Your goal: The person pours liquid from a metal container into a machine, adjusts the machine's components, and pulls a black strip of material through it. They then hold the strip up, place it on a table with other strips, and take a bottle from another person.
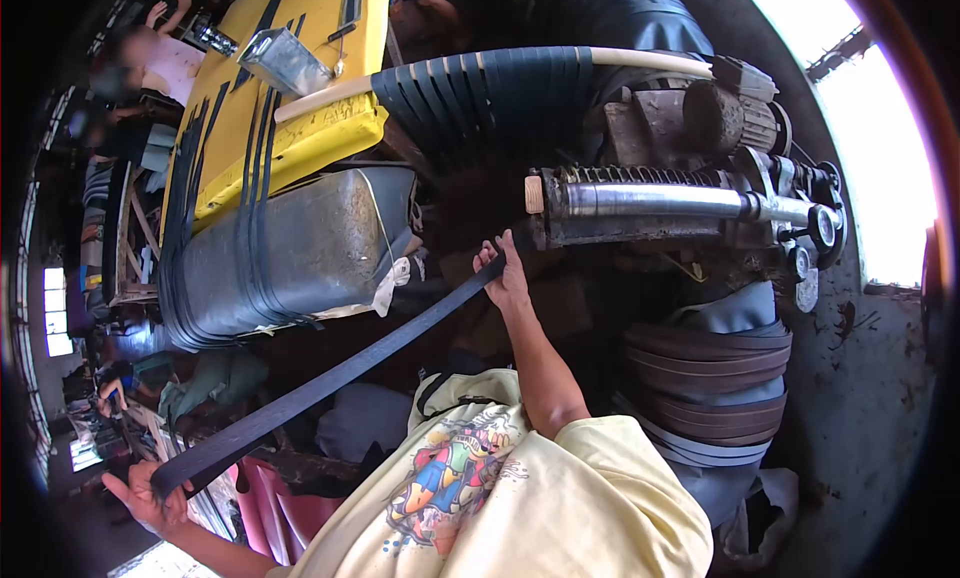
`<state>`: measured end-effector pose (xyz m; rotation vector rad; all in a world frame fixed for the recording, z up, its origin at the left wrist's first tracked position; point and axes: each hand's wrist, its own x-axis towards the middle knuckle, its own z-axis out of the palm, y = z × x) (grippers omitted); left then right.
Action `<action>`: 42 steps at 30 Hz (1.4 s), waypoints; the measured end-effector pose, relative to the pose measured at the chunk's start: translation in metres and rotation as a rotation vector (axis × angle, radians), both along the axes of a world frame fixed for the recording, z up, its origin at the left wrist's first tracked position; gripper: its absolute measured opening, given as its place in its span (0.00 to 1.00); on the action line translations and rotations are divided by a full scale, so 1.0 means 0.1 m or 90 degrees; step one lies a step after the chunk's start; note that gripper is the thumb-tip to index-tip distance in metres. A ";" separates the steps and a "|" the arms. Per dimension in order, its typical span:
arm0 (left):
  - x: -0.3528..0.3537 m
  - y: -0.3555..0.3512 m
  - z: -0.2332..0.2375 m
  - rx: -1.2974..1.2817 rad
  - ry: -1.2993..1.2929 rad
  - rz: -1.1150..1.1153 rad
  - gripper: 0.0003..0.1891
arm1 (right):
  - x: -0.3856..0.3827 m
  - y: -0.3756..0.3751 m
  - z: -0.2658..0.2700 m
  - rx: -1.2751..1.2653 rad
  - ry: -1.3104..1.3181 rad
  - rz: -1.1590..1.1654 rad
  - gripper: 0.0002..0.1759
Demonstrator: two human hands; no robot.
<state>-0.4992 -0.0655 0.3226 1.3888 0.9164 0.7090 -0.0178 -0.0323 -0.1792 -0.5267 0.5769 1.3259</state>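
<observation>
A long dark strip (340, 363) of leather-like material runs slantwise between my two hands, stretched fairly straight. At the lower left my left hand (150, 498) is closed on its wide near end, with the thumb sticking out. My right hand (505, 270) grips the far end between thumb and fingers, fingertips pointing up. Just beyond my right hand is a machine with a shiny metal roller (650, 200) and a row of coil-like rings along its top. A small wooden block (534, 194) sits at the machine's near end.
A wooden pole (640, 60) carries many dark strips. More strips lie over a yellow table (290, 143) and a grey padded block (290, 248); a metal tin (285, 60) stands on the table. A motor (735, 113) and brown and grey rolls (710, 378) are at right. Other people are at left.
</observation>
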 end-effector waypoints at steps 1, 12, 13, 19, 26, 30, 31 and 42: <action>-0.12 0.01 0.02 0.008 -0.024 -0.001 0.48 | 0.00 0.03 -0.03 0.002 -0.003 -0.005 0.23; -0.58 0.73 0.45 0.123 -0.096 0.046 0.41 | 0.27 -0.16 -0.63 -0.063 0.204 -0.161 0.21; -0.54 0.84 0.42 0.126 -0.099 0.039 0.41 | 0.38 -0.23 -0.64 -0.058 0.203 -0.167 0.21; -0.40 1.32 0.35 0.072 -0.165 0.115 0.38 | 0.78 -0.86 -0.39 -0.160 0.225 -0.366 0.32; -1.02 2.31 0.31 0.094 -0.139 0.167 0.38 | 1.09 -1.46 0.27 -0.067 0.076 -0.507 0.35; -1.11 2.67 0.38 0.147 -0.143 0.229 0.32 | 1.20 -1.66 0.61 0.096 0.024 -0.583 0.30; -1.01 2.62 0.36 0.204 -0.134 0.242 0.29 | 1.22 -1.71 0.70 0.097 0.018 -0.588 0.30; -0.41 3.09 0.01 0.188 -0.072 0.244 0.24 | 1.18 -2.04 1.71 0.217 -0.319 -0.607 0.25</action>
